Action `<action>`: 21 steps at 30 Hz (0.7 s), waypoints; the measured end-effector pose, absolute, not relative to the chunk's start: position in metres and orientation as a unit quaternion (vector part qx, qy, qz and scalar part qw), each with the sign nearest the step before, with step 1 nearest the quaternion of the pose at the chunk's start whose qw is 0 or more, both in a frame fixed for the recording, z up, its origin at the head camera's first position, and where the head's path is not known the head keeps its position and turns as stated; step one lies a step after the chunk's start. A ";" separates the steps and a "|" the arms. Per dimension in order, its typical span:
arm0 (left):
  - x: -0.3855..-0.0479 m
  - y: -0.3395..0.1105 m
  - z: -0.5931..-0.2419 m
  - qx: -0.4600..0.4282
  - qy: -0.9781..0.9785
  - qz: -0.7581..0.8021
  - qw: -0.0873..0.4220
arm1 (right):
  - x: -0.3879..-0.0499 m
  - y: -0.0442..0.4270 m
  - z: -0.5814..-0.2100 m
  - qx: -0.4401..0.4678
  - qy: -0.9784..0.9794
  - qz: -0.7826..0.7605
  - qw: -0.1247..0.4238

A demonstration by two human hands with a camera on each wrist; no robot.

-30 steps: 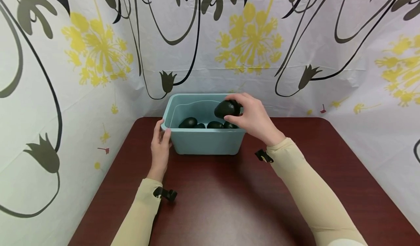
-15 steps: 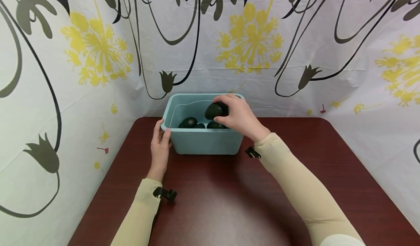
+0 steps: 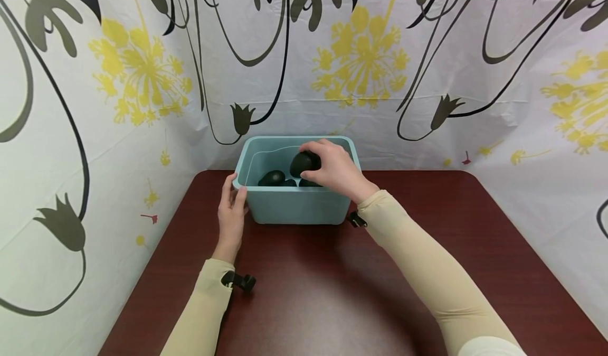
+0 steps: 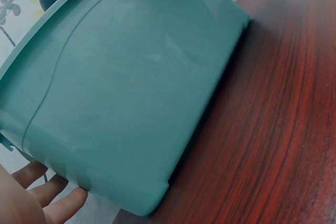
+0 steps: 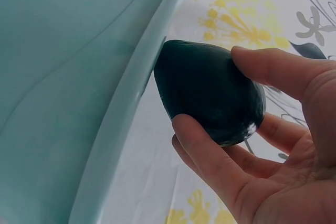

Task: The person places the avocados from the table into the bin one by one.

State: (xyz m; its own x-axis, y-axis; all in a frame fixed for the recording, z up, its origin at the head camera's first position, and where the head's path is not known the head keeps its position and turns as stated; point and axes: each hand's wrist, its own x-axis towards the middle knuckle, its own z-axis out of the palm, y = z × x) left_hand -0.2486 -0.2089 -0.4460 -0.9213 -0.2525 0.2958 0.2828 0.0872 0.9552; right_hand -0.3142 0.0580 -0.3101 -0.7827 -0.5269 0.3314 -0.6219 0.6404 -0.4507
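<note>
In the head view, my right hand holds a dark green avocado above the inside of a teal plastic bin. The right wrist view shows thumb and fingers around the avocado's wide end, its narrow end towards the bin's rim. My left hand grips the bin's near left corner, thumb on the front and fingers along the left side. In the left wrist view, fingertips of the left hand touch the bin wall. Inside lie more avocados, partly hidden by the front wall.
The bin stands at the far side of a dark red-brown wooden table. Right behind it hangs a white patterned cloth, which also runs along both sides.
My right hand has moved left and slightly down with the avocado, from the bin's right end towards its middle. The left hand stays at the corner.
</note>
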 end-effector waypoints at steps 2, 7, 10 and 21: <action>-0.248 -0.209 -0.446 -0.010 -0.711 -0.675 0.197 | -0.315 0.056 -0.311 0.319 -0.902 0.277 0.084; -0.248 -0.209 -0.446 -0.008 -0.711 -0.675 0.197 | -0.316 0.054 -0.313 0.318 -0.903 0.277 0.083; -0.248 -0.209 -0.446 -0.007 -0.710 -0.676 0.197 | -0.316 0.052 -0.311 0.318 -0.902 0.280 0.082; -0.249 -0.208 -0.447 -0.008 -0.707 -0.680 0.196 | -0.322 0.046 -0.306 0.314 -0.906 0.274 0.073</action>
